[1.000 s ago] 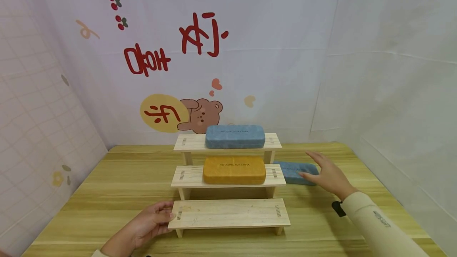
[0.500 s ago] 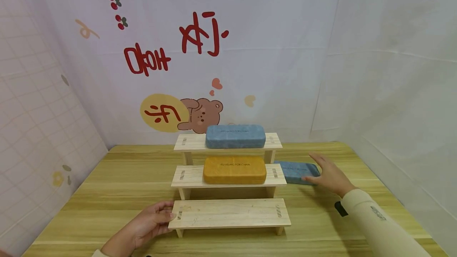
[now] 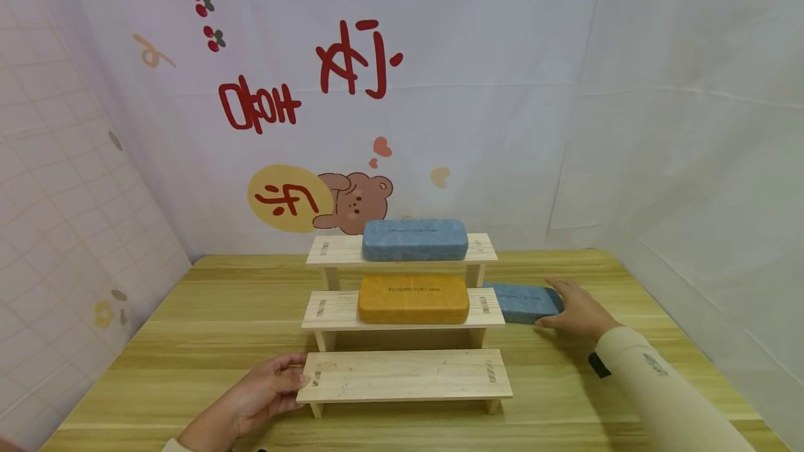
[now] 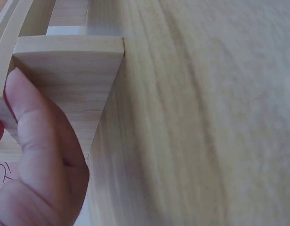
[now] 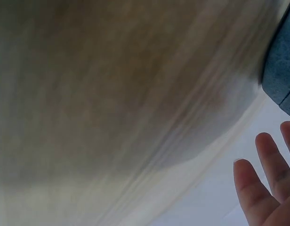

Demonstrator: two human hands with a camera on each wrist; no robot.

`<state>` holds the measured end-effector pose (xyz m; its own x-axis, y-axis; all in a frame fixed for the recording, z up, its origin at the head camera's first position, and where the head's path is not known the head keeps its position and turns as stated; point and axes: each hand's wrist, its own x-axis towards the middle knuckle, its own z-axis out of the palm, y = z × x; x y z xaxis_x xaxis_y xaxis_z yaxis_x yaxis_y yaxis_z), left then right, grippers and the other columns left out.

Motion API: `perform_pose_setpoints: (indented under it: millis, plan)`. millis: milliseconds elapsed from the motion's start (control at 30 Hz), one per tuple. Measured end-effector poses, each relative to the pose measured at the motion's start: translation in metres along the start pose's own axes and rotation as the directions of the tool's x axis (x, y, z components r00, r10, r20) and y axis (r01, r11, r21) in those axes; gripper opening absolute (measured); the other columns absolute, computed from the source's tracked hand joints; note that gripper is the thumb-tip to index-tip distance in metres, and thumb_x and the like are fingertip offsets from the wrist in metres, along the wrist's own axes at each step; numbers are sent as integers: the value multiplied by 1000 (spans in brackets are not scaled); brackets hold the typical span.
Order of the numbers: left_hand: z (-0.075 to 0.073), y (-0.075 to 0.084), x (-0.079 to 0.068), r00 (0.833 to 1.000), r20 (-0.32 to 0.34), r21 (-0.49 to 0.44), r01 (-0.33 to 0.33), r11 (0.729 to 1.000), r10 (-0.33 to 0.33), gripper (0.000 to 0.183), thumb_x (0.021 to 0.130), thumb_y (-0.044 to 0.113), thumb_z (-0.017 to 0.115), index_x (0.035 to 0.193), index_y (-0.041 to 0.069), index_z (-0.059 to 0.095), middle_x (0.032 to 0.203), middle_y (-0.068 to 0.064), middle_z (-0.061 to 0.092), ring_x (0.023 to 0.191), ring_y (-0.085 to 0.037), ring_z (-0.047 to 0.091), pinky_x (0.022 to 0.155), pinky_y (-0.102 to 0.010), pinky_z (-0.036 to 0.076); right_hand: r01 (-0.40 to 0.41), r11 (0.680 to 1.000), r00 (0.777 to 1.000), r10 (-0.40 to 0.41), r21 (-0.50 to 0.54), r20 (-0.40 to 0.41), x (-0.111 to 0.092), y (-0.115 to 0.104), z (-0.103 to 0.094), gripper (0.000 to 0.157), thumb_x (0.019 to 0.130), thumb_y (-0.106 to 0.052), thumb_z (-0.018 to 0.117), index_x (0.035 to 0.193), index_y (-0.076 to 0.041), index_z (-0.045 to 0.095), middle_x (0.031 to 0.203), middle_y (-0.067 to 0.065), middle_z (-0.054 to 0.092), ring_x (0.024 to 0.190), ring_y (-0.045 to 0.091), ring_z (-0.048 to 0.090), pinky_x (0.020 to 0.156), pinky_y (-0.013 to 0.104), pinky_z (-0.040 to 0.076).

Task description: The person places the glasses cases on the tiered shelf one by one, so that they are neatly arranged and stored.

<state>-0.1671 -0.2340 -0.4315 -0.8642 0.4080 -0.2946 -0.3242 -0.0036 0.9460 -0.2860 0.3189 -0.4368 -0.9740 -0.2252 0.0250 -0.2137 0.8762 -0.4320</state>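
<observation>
Fingers (image 5: 274,164) apart, R hand (image 3: 579,309) now lower @ blue oblong case (image 3: 523,303) at R, prob. graspable; L hand (image 3: 266,393) clamped on pale 3-tier wood stand (image 3: 405,377).

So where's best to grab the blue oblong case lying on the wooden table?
Probably by its right end, from the right, pinching across its narrow width: the blue oblong case lies crosswise, its left end partly hidden behind the pale wooden stepped stand, the right end clear.

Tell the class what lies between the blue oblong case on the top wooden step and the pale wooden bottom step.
In the head view, a yellow oblong case, resting on the pale wooden middle step, lies between them.
</observation>
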Motion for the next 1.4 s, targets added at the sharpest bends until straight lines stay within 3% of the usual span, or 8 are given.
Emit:
perform_pose_setpoints:
  millis: [867, 1133, 1400]
  plan:
    - [0, -2, 1, 1000, 6, -16, -20, 1000, 20, 68, 95, 6, 56, 140, -23, 13, 110, -9, 58, 93, -16, 64, 79, -31, 54, -96, 977, 989, 73, 191, 127, 4, -1, -4, 104, 73, -28, 85, 147, 12, 23, 142, 42, 27, 126, 58, 34, 97, 63, 36]
    - [1, -1, 1, 1000, 10, -9, -17, 1000, 17, 68, 95, 6, 55, 140, -22, 13, 110, -8, 59, 93, -16, 64, 79, -31, 53, -103, 962, 989, 72, 252, 132, 6, 7, -3, 102, 73, -27, 85, 146, 12, 24, 142, 44, 25, 125, 58, 33, 97, 63, 36]
    - [0, -1, 1, 1000, 10, -4, -8, 1000, 8, 69, 96, 6, 55, 140, -23, 11, 112, -9, 58, 95, -17, 63, 80, -32, 53, -105, 954, 991, 78, 281, 108, 5, 4, -5, 96, 73, -23, 85, 143, 13, 29, 137, 43, 33, 119, 54, 42, 92, 59, 41]
